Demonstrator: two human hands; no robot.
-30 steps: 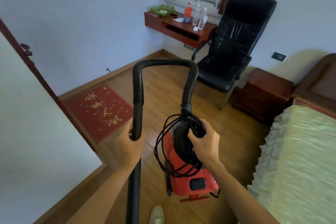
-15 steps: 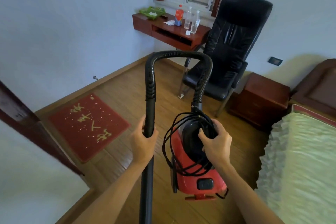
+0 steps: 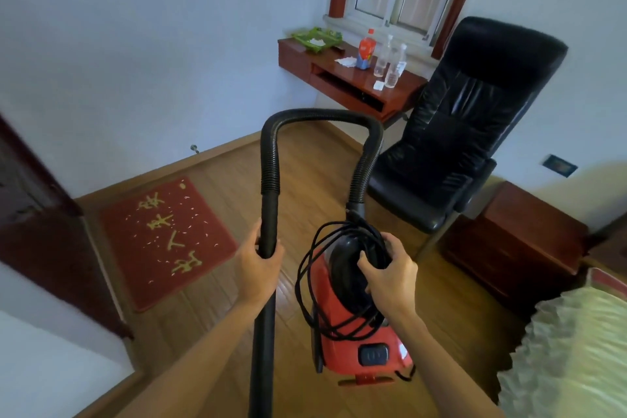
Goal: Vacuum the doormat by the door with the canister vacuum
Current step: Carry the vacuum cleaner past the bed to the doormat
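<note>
A red canister vacuum [image 3: 359,339] hangs in front of me, its black cord looped over the top. My right hand [image 3: 390,276] grips its black carry handle together with the cord. My left hand [image 3: 259,265] grips the black wand [image 3: 263,332], from which the ribbed hose [image 3: 315,114] arches over to the canister. The red doormat [image 3: 163,241] with yellow characters lies on the wooden floor to the left, sprinkled with small pale bits, beside the dark open door [image 3: 44,241].
A black leather chair [image 3: 454,146] stands ahead on the right, next to a dark nightstand [image 3: 519,244]. A wall shelf [image 3: 353,85] holds bottles under the window. The bed [image 3: 570,356] with a pale ruffled cover fills the lower right. A doorstop [image 3: 194,148] sticks out by the skirting.
I have stepped further into the room carrying the vacuum. The doormat now lies closer and more fully in view past the door. Both grips are unchanged.
</note>
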